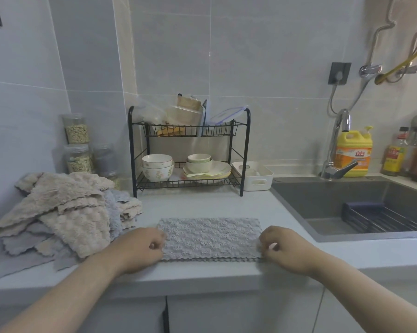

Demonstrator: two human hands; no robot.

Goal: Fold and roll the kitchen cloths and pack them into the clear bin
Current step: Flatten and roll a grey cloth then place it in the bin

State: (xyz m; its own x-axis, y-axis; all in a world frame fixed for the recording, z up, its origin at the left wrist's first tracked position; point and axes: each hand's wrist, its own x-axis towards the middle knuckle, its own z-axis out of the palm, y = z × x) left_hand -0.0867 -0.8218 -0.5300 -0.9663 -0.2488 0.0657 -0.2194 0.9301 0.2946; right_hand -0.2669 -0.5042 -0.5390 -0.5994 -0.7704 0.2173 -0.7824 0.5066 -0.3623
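Head view showed the left hand and right hand pinching the ends of a folded grey cloth at 6 o'clock; rolling, the 9 o'clock cloth pile and packing seemingly lay ahead.

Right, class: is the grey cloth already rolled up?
No, the grey cloth lies flat on the counter, left hand and right hand gripping its ends.

A home kitchen is showing itself: pale grey wall tiles are filling the upper frame, a black two-tier wire dish rack is holding bowls and plates at centre, and a dark grey sunken sink with a chrome tap and yellow dish-soap bottle is sitting at right.
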